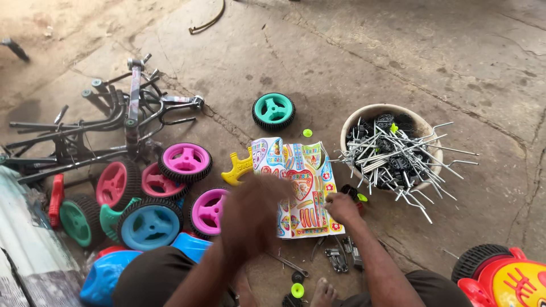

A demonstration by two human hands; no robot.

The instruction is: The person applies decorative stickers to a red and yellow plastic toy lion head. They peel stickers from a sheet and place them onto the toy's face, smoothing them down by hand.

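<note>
A colourful sticker sheet [301, 187] lies flat on the concrete floor [364, 62] just in front of the seated person. The right hand [343, 208] rests on the sheet's lower right edge, at about four o'clock of it, fingers curled and pressing down on the paper. The left hand [250, 213] hovers over the sheet's lower left corner, at about eight o'clock; it is blurred, so its grip cannot be told. A yellow plastic piece [239, 168] lies touching the sheet's left edge at nine o'clock. At eleven o'clock, apart from the sheet, a teal wheel [273, 111] lies flat. At two o'clock stands a round bowl [364, 113] filled with metal rods and black parts. Well off at nine o'clock is a cluster of pink, blue and green wheels [149, 193], with black metal frames [108, 125] behind them. A wrench [290, 265] and small metal parts lie just below the sheet, near a bare foot [323, 293].
</note>
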